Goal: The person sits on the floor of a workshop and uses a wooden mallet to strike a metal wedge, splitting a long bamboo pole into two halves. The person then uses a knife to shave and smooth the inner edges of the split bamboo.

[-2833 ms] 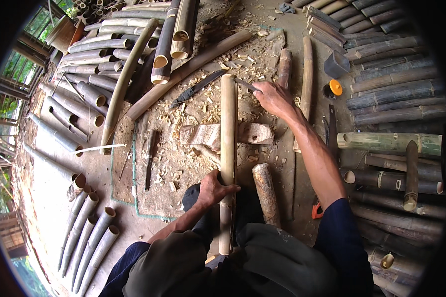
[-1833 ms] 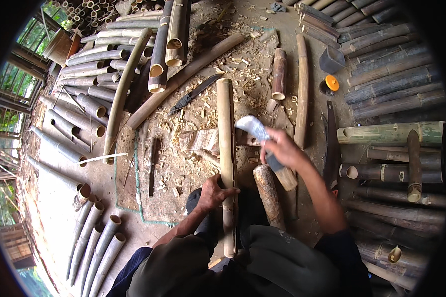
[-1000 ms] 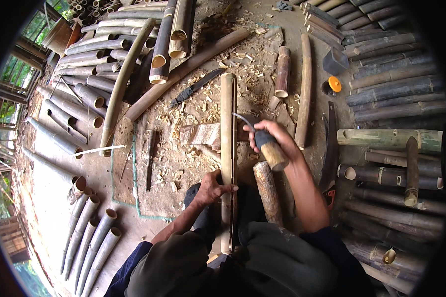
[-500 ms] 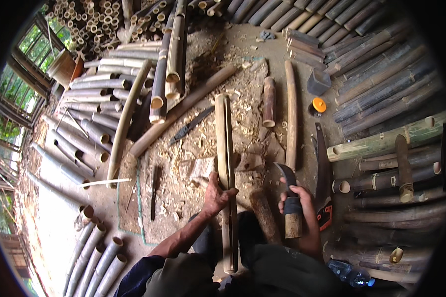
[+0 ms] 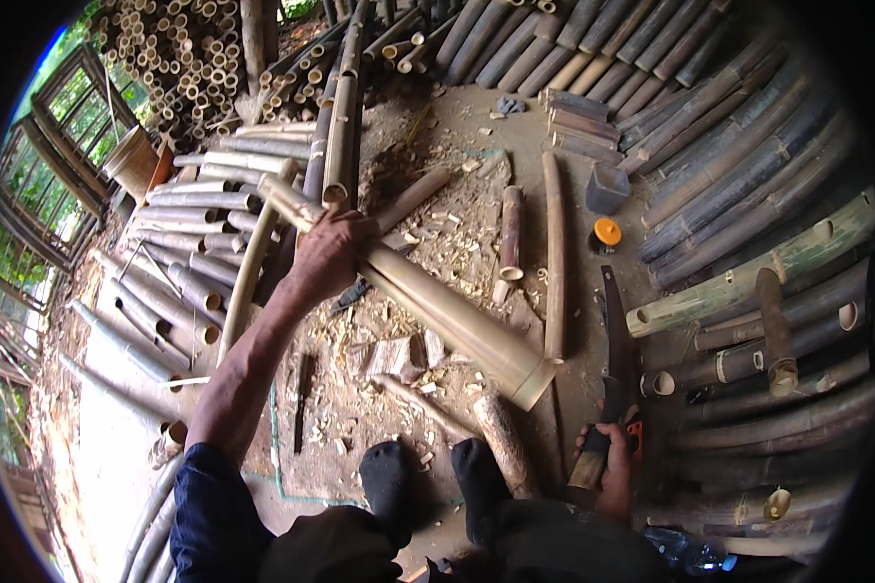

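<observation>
My left hand (image 5: 332, 255) is closed around a pale bamboo pole (image 5: 447, 316) near its far end. The pole slants across the middle, from upper left to lower right, with a lengthwise split along it; its near end is slightly blurred. Low on the right, my right hand (image 5: 612, 464) grips the wooden, dark-wrapped handle of a curved knife (image 5: 589, 468). Its blade is hard to make out against the dark saw (image 5: 612, 325) lying just beyond. Below the pole lies a wooden block (image 5: 394, 358) among shavings.
My socked feet (image 5: 387, 486) rest by a short log (image 5: 506, 442). Bamboo lengths lie in rows at left (image 5: 199, 214) and right (image 5: 739, 194). A lidded jar (image 5: 606, 233) and a clear plastic tub (image 5: 608, 189) stand right of a long pole (image 5: 554, 262). A plastic bottle (image 5: 695, 554) lies lower right.
The split bamboo has swung from upright in front of me to a slant, its top going left. My left hand moved up and left with it. My right hand lowered the knife toward the right.
</observation>
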{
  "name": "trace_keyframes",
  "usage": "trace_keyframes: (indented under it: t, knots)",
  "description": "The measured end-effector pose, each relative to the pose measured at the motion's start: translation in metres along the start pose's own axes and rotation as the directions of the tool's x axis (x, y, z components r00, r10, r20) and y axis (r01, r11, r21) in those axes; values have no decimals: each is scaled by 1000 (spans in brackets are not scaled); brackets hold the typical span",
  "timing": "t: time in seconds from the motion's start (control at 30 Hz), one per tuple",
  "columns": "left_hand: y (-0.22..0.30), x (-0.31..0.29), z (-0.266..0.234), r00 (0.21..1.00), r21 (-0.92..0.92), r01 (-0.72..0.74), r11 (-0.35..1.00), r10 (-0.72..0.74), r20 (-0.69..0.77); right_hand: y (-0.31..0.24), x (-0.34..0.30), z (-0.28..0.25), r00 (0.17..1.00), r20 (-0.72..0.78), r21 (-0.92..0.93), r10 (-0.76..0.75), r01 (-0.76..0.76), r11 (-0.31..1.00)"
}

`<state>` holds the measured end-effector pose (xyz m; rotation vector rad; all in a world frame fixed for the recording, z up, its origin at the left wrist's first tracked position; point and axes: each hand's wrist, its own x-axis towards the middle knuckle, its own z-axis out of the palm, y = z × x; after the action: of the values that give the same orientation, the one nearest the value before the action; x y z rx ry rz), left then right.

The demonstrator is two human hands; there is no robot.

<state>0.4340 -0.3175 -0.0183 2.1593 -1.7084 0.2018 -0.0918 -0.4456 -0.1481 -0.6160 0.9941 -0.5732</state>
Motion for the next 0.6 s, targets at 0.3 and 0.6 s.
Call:
trace_keyframes:
  t: [0.3, 0.6]
  knots:
    - [61, -94, 143, 791, 239, -386, 891, 186, 582, 15, -8, 60, 999, 44, -5, 32, -32, 999]
    - [91, -140, 176, 948, 185, -137, 973, 75, 308, 62, -14, 129, 969, 217, -396, 122, -27, 918]
